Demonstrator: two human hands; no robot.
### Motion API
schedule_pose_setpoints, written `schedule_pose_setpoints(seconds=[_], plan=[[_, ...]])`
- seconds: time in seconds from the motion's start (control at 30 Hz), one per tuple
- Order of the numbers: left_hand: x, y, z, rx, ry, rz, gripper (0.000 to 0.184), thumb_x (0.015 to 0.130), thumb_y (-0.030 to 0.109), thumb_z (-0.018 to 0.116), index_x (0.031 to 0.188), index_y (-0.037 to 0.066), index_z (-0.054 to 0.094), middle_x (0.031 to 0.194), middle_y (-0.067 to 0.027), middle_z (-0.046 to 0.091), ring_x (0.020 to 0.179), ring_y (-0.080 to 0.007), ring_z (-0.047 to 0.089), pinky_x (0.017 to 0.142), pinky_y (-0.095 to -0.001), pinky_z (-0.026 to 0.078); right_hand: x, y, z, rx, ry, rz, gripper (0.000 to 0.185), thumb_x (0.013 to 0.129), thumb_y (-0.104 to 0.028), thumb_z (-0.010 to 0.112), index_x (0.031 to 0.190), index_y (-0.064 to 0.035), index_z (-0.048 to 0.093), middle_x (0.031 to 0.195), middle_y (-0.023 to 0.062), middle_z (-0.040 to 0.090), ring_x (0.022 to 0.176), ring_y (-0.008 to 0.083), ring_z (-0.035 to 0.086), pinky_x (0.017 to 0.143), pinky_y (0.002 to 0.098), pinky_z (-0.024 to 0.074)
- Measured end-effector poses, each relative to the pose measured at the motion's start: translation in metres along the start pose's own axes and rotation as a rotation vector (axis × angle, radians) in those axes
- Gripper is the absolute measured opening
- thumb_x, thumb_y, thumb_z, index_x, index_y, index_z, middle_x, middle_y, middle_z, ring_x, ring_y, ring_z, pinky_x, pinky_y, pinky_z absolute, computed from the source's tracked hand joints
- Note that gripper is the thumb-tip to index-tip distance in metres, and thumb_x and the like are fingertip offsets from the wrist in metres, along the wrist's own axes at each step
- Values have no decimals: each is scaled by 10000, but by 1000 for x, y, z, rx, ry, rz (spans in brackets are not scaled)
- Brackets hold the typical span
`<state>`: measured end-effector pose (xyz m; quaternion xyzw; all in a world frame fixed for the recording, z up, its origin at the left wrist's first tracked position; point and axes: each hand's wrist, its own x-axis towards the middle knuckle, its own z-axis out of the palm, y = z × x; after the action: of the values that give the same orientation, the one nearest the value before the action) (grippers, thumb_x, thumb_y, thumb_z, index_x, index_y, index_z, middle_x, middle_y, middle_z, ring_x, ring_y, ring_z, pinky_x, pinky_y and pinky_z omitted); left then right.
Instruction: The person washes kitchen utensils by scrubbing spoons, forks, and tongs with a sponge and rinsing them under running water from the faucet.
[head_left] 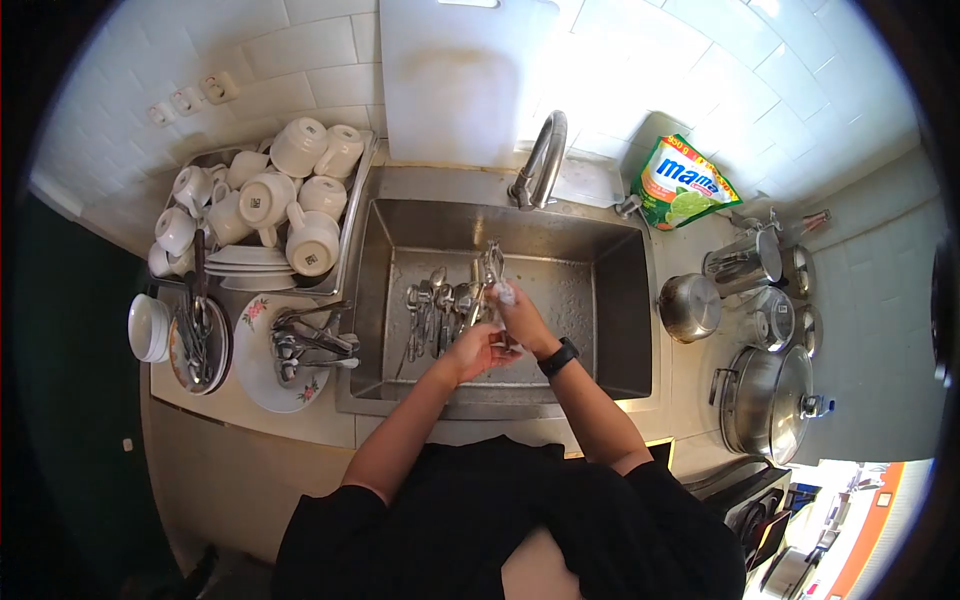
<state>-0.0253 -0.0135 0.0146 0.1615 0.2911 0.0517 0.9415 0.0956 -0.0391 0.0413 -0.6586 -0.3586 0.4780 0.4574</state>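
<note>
Both of my hands are over the steel sink (622, 290), close together. My right hand (522, 318), with a dark band on its wrist, is closed around a shiny metal utensil (493, 262); its exact kind is unclear. White suds or a wet white scrap cover those fingers. Just below and left, my left hand (474, 356) is turned palm up, its fingers loosely bent and apart, with nothing plainly gripped in it. Several spoons and other cutlery (428, 312) lie on the sink floor left of my hands, partly hidden by them.
A curved faucet (548, 150) rises behind the sink. On the left are a rack of white cups (268, 198), a flowered plate (262, 375) bearing cutlery, and stacked bowls (149, 328). A Mama pouch (685, 185), steel pot (690, 307) and large lidded pot (770, 405) stand right.
</note>
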Motion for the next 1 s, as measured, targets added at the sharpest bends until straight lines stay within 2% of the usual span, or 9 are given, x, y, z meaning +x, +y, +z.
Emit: schedule_pose_setpoints(seconds=[0.1, 0.2, 0.3, 0.4, 0.5, 0.7, 0.8, 0.93, 1.0], plan=[[-4, 10, 8, 65, 167, 293, 232, 833, 172, 423, 1030, 62, 477, 836, -79, 560, 714, -188, 561, 666, -337, 469, 8, 14, -5, -138, -2, -135, 259, 848, -193, 506, 1034, -18, 461, 866, 45, 547, 749, 139, 514, 663, 289, 423], [13, 25, -5, 19, 100, 471, 241, 827, 140, 413, 1054, 75, 459, 852, -88, 565, 755, -202, 566, 683, -347, 467, 3, 27, 1, -54, -114, -213, 224, 842, -139, 512, 1027, -31, 447, 786, -6, 510, 678, 63, 473, 583, 219, 408], [22, 40, -15, 218, 156, 590, 238, 858, 187, 409, 1048, 58, 471, 907, -100, 554, 765, -171, 555, 695, -393, 457, -8, 18, 7, -119, -205, -288, 222, 839, -135, 517, 1015, -34, 428, 770, -2, 513, 665, 65, 478, 562, 216, 409], [13, 44, -4, -120, 160, 585, 187, 863, 164, 423, 1006, 55, 477, 834, -89, 536, 699, -159, 535, 667, -384, 466, -13, 22, 3, 39, -332, -24, 254, 843, -138, 513, 1048, -31, 408, 790, 14, 524, 675, 84, 497, 586, 232, 423], [17, 37, -17, -167, 134, 605, 152, 860, 125, 438, 974, 31, 472, 805, -93, 524, 712, -188, 541, 701, -388, 468, -18, 15, 3, 129, -367, 31, 249, 847, -147, 509, 1047, -39, 408, 781, 21, 525, 669, 93, 506, 588, 244, 427], [18, 39, -25, -122, 334, 716, 182, 857, 77, 440, 1032, 33, 461, 827, -94, 531, 723, -208, 542, 734, -367, 462, -16, 35, 2, -244, -240, -158, 204, 859, -163, 494, 1019, -55, 427, 757, 21, 525, 640, 89, 503, 573, 243, 420], [7, 38, -6, -99, 196, 715, 247, 857, 94, 444, 1095, 31, 453, 910, -117, 561, 702, -183, 537, 725, -339, 465, -14, 39, 3, 70, -296, -78, 214, 863, -163, 488, 1042, -58, 437, 765, 24, 531, 644, 92, 509, 574, 240, 420], [6, 24, -6, 291, 88, 534, 348, 893, 272, 369, 1091, 8, 479, 1030, -153, 563, 845, -203, 564, 766, -310, 455, -19, 21, 8, 333, -218, -48, 232, 864, -170, 486, 1067, -65, 443, 753, 16, 530, 636, 86, 501, 548, 231, 407], [9, 21, -5, 266, 93, 604, 437, 899, 344, 339, 1109, -15, 473, 1049, -146, 559, 881, -201, 563, 786, -311, 446, -21, 14, 7, 383, -212, -50, 249, 864, -189, 492, 1073, -62, 449, 748, 7, 522, 621, 75, 481, 536, 222, 397]])
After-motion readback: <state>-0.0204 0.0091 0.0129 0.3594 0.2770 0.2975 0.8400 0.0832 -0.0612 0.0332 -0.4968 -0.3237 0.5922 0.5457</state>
